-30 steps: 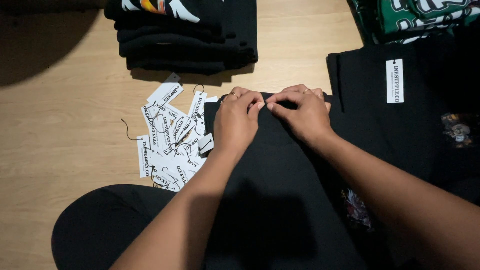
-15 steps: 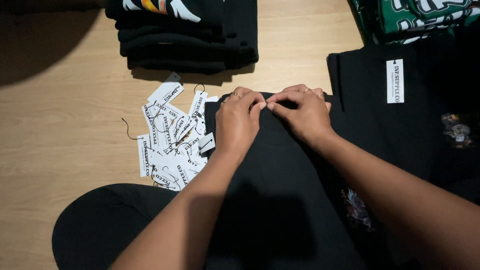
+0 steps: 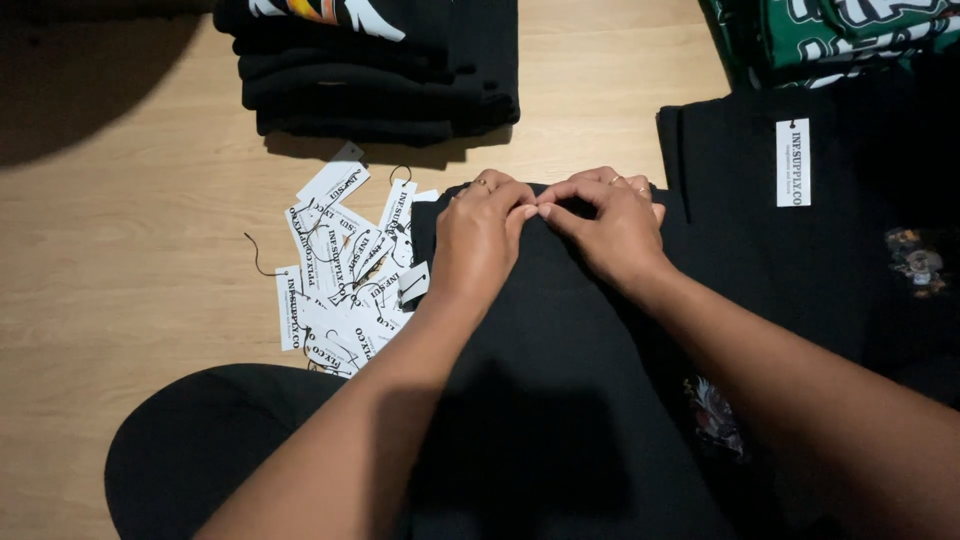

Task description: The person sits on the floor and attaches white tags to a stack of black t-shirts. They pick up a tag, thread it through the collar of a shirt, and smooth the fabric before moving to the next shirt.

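Your left hand (image 3: 480, 235) and right hand (image 3: 610, 225) meet fingertip to fingertip at the top edge of the black fabric garment (image 3: 560, 400) lying on the pale wooden floor (image 3: 130, 250) before you, fingers curled and pinching that edge; whether anything small sits between them you cannot tell; a loose heap of white paper hang tags (image 3: 345, 270) lies just left of the garment; a stack of folded black garments (image 3: 380, 70) sits beyond.

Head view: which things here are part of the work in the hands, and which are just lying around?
In hand:
- black garment, top edge pinched by left hand and right hand
- pile of white hang tags beside it

Lying about:
- stack of folded black clothes
- tagged black garment
- green printed cloth
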